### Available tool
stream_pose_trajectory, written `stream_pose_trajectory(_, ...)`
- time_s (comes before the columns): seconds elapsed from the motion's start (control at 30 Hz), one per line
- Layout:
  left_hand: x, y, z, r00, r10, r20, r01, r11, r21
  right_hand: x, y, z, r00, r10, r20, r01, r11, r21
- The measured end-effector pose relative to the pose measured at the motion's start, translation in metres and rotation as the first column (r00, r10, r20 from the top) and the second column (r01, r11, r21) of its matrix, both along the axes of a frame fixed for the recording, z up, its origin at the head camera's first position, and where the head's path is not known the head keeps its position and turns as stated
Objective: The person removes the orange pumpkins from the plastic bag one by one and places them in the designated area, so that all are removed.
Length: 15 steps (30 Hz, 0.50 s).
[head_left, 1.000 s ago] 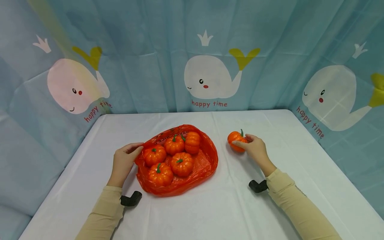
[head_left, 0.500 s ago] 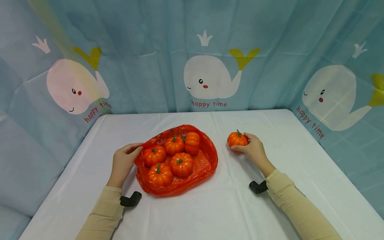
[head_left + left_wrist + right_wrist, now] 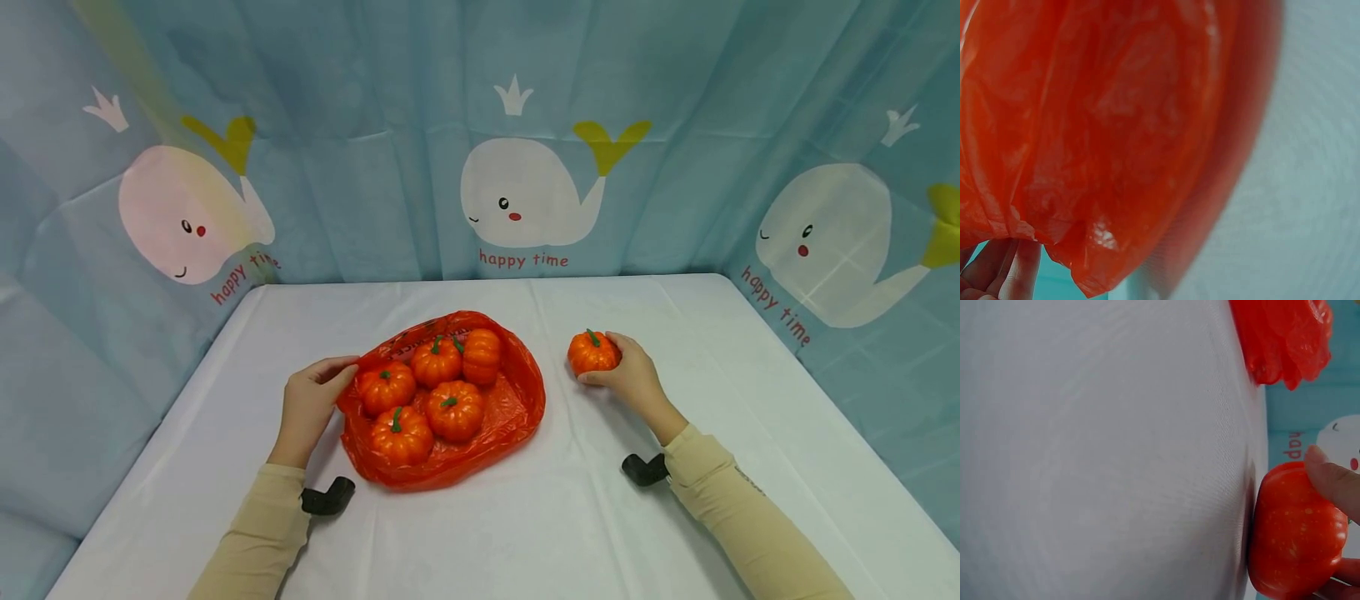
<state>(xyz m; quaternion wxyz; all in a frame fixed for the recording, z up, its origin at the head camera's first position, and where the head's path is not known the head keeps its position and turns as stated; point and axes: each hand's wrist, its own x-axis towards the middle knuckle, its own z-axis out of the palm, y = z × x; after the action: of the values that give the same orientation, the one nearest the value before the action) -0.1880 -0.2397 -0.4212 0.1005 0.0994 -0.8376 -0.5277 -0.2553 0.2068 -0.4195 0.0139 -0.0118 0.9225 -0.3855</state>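
A red plastic bag [image 3: 517, 408] lies spread open on the table, with several small orange pumpkins [image 3: 455, 411] inside it. My left hand [image 3: 313, 408] pinches the bag's left rim between thumb and fingers; in the left wrist view those fingers [image 3: 1019, 272] meet the bag's edge. To the right of the bag, my right hand [image 3: 633, 379] grips another pumpkin [image 3: 591, 353], its green stem upward. Thumb and fingers stand on either side of this pumpkin, seen close in the right wrist view, where the thumb [image 3: 1335, 484] presses its side.
A white cloth covers the table [image 3: 480, 542]. Behind and at both sides hangs a blue curtain [image 3: 375, 208] printed with whales. A black strap end sticks out at the left wrist [image 3: 328, 497] and another at the right wrist [image 3: 645, 469].
The right hand has shifted slightly left and turned the pumpkin, so its stem now points more upright toward the camera. The left hand and the bag stay as they were.
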Motion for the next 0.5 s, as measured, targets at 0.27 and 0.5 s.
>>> stream_pose_trajectory(0.27, 0.001, 0.001, 0.002, 1.000, -0.006, -0.002, 0.006, 1.000, 0.003, 0.007, -0.001, 0.003, 0.998, -0.041, -0.048, 0.039, 0.998, -0.040)
stream_pose_trajectory(0.5, 0.000, 0.001, 0.001, 1.000, 0.000, 0.007, 0.000, 1.000, -0.010, 0.025, -0.007, 0.012, 0.984, -0.067, -0.165, 0.039, 0.985, -0.169)
